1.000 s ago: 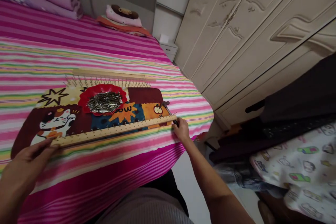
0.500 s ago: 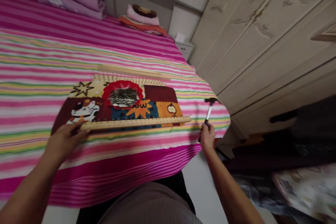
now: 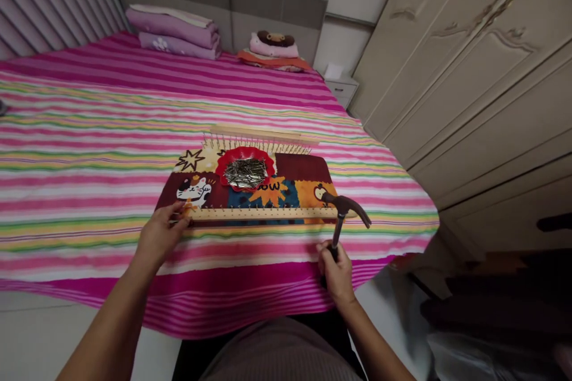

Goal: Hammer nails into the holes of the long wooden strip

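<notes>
A long wooden strip (image 3: 263,213) studded with a row of nails lies across a colourful cartoon mat (image 3: 295,181) on the striped bed. My left hand (image 3: 161,233) presses down on the strip's left end with its fingers curled over it. My right hand (image 3: 336,271) is closed round the handle of a small claw hammer (image 3: 343,209), whose dark head hangs just above the strip's right end. A red dish (image 3: 244,170) heaped with loose metal nails sits on the mat behind the strip. A second nailed wooden strip (image 3: 259,136) lies at the mat's far edge.
The pink striped bedspread (image 3: 89,149) covers the whole bed. Folded purple blankets (image 3: 172,28) and a small pillow pile (image 3: 273,50) rest against the headboard. A cream wardrobe (image 3: 469,71) stands close on the right, with a small nightstand (image 3: 340,87) beside it. Dark clutter lies on the floor at lower right.
My right hand has brought the hammer in from the bed's right edge to over the strip's right end. The view has swung left and pulled back; my left hand stays on the strip.
</notes>
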The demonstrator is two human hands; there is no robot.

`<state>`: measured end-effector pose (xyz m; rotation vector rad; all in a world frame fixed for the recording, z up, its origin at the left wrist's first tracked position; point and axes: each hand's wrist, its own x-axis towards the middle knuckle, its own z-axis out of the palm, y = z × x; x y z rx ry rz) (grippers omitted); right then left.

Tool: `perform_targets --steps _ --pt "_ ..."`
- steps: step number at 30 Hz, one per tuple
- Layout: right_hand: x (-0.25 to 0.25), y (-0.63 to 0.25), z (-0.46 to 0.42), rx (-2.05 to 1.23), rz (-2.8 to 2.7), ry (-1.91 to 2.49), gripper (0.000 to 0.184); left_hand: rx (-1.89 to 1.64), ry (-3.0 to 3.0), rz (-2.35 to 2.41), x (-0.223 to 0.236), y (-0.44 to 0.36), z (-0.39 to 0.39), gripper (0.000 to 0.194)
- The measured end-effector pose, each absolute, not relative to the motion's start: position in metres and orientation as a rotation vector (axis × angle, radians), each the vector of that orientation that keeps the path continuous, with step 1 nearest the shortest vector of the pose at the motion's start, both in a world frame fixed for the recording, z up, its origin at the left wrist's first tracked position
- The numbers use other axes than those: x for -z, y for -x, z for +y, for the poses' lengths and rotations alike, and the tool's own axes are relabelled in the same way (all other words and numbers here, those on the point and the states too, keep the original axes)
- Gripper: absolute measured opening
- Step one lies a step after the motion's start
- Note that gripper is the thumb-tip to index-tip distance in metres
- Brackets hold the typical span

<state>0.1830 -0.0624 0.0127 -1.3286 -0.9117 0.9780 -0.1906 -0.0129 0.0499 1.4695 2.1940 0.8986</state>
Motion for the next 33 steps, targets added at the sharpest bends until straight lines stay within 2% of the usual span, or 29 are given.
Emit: perform_targets --steps 4,7,11,15,20,33 --pt "0.004 -0.165 -0.068 -1.190 -0.756 1.296 0.031 -0.971 -1.480 2.301 -0.074 0.174 -0.011 0.044" --pt "0.015 -0.159 -0.076 -1.268 -0.676 1.328 0.033 -0.878 -1.672 2.236 -0.091 0.153 0.007 0.037" --pt "0.021 -0.159 -0.080 -1.331 -0.608 1.328 0.035 -0.622 -2.018 2.131 -0.104 0.124 0.048 0.033" --pt "0.022 -0.163 -0.077 -1.353 -0.547 1.339 0.038 -0.187 -2.257 2.036 -0.106 0.100 0.090 0.029" --pt "0.026 -0.167 -0.077 -1.372 -0.509 1.308 0.039 0.232 -2.240 2.010 -0.104 0.087 0.118 0.032" --pt "0.021 -0.169 -0.077 -1.414 -0.445 1.316 0.038 0.536 -2.294 1.941 -0.108 0.082 0.138 0.038"
